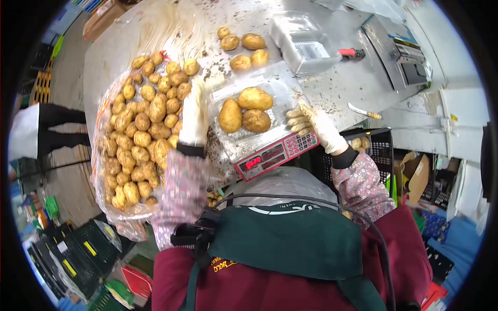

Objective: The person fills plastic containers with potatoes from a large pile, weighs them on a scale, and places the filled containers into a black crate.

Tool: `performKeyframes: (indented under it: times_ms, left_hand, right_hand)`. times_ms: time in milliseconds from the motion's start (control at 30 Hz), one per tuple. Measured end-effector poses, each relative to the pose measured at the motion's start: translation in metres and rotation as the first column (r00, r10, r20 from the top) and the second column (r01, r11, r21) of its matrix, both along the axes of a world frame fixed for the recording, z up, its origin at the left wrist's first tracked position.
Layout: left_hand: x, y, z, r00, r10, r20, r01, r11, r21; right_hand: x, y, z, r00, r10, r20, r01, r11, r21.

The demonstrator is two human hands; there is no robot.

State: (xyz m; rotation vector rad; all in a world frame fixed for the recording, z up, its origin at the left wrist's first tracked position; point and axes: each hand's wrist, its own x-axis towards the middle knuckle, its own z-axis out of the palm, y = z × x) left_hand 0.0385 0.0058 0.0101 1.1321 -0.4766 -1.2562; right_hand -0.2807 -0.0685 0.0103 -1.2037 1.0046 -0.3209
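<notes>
Three potatoes (231, 116) lie in a clear plastic tray (244, 137) on a scale (272, 158) with a pink-red front panel and lit red digits. My right hand (314, 123), in a whitish glove with soiled fingers, rests at the scale's right edge, fingers apart and holding nothing. On the other side, my left hand (196, 111), also gloved, is between the scale and a big heap of potatoes (141, 123) in an open clear plastic bag. Motion blurs its fingers, so whether they hold anything does not show.
Several loose potatoes (253, 41) lie behind the scale. Stacked clear plastic trays (303, 46) stand beside them, near a red-and-black handled tool (351, 53). A small knife (364, 111) lies at the right. Black crates (378, 155) stand below the table edge. Another person (39, 129) stands at the left.
</notes>
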Motion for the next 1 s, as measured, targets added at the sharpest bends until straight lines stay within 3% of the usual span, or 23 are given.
performKeyframes:
  times_ms: [33, 67, 100, 167, 200, 233, 300, 333, 367, 400, 433, 500, 567, 633, 700, 733, 767, 833, 900, 933, 967, 1000]
  left_hand:
    - [-0.014, 0.016, 0.022, 0.988, -0.102, 0.117, 0.084, 0.985, 0.152]
    - [-0.028, 0.033, 0.011, 0.882, 0.023, 0.471, -0.009, 0.999, -0.032]
    - [-0.039, 0.052, -0.010, 0.656, 0.202, 0.727, -0.025, 0.969, -0.247]
    - [-0.051, 0.091, -0.035, 0.687, 0.180, 0.704, -0.207, 0.977, -0.047]
    - [-0.052, 0.103, -0.029, 0.878, 0.070, 0.473, -0.177, 0.967, 0.185]
    - [-0.052, 0.111, -0.025, 0.984, -0.007, 0.179, -0.066, 0.914, 0.401]
    - [-0.058, 0.122, -0.033, 0.982, 0.016, 0.190, -0.050, 0.984, 0.172]
    - [-0.062, 0.123, -0.032, 0.991, 0.054, 0.123, -0.073, 0.985, 0.155]
    - [-0.065, 0.123, -0.031, 0.994, 0.092, 0.052, -0.099, 0.984, 0.146]
    - [-0.061, 0.125, -0.048, 0.993, 0.092, 0.074, -0.099, 0.989, 0.106]
    - [-0.055, 0.127, -0.065, 0.990, 0.101, 0.098, -0.108, 0.992, 0.069]
    - [-0.051, 0.128, -0.067, 0.994, 0.082, 0.074, -0.085, 0.996, 0.027]
    - [-0.046, 0.120, -0.061, 0.988, 0.147, 0.039, -0.152, 0.974, 0.165]
    - [-0.036, 0.108, -0.054, 0.992, 0.053, 0.114, -0.066, 0.992, 0.106]
    - [-0.051, 0.093, 0.001, 0.993, -0.046, 0.107, 0.034, 0.994, 0.106]
    - [-0.049, 0.083, 0.009, 0.994, -0.028, 0.105, 0.019, 0.995, 0.095]
    - [-0.039, 0.067, 0.002, 0.990, -0.039, 0.133, 0.031, 0.997, 0.066]
    - [-0.014, 0.064, 0.004, 0.978, -0.168, 0.124, 0.170, 0.985, -0.008]
    - [-0.004, 0.045, 0.007, 0.966, -0.207, 0.156, 0.204, 0.978, 0.035]
    - [-0.012, 0.029, 0.017, 0.916, -0.367, 0.162, 0.367, 0.930, 0.031]
    - [-0.030, 0.010, 0.024, 0.843, -0.510, 0.169, 0.514, 0.857, 0.024]
    - [-0.053, -0.002, 0.023, 0.818, -0.548, 0.176, 0.550, 0.834, 0.041]
  right_hand:
    - [0.002, 0.002, 0.003, 1.000, -0.025, 0.013, 0.020, 0.957, 0.291]
    - [0.004, 0.006, -0.003, 1.000, -0.029, 0.006, 0.026, 0.959, 0.283]
    - [0.009, 0.010, 0.002, 0.999, -0.043, 0.028, 0.033, 0.958, 0.285]
    - [0.008, 0.020, -0.033, 0.973, -0.049, 0.225, 0.010, 0.985, 0.175]
    - [0.012, 0.025, -0.026, 0.950, -0.146, 0.277, 0.071, 0.962, 0.266]
    - [0.014, 0.027, -0.039, 0.937, -0.150, 0.316, 0.064, 0.961, 0.267]
    - [0.016, 0.032, -0.036, 0.870, -0.224, 0.440, 0.073, 0.939, 0.336]
    - [0.017, 0.030, -0.055, 0.862, -0.192, 0.468, 0.031, 0.944, 0.330]
    - [0.020, 0.034, -0.037, 0.906, -0.205, 0.370, 0.109, 0.959, 0.263]
    - [0.021, 0.039, -0.059, 0.815, -0.315, 0.487, 0.132, 0.918, 0.374]
    - [0.024, 0.043, -0.053, 0.817, -0.371, 0.443, 0.210, 0.905, 0.371]
    - [0.027, 0.046, -0.057, 0.836, -0.394, 0.382, 0.286, 0.907, 0.310]
    - [0.031, 0.050, -0.066, 0.811, -0.437, 0.388, 0.315, 0.887, 0.339]
    - [0.036, 0.053, -0.079, 0.755, -0.453, 0.474, 0.303, 0.882, 0.361]
    - [0.030, 0.057, -0.082, 0.690, -0.453, 0.565, 0.209, 0.872, 0.443]
    - [0.025, 0.061, -0.074, 0.799, -0.365, 0.477, 0.204, 0.912, 0.356]
    - [0.017, 0.063, -0.078, 0.800, -0.287, 0.528, 0.113, 0.935, 0.338]
    - [-0.017, 0.051, -0.068, 0.903, 0.002, 0.429, -0.023, 0.999, 0.043]
    - [-0.052, 0.034, -0.069, 0.895, -0.133, 0.425, 0.221, 0.961, -0.165]
    - [-0.073, 0.026, -0.052, 0.917, -0.189, 0.350, 0.204, 0.979, -0.006]
    - [-0.090, 0.025, -0.042, 0.875, -0.147, 0.462, 0.204, 0.976, -0.074]
    - [-0.103, 0.025, -0.038, 0.851, -0.072, 0.520, 0.128, 0.989, -0.073]
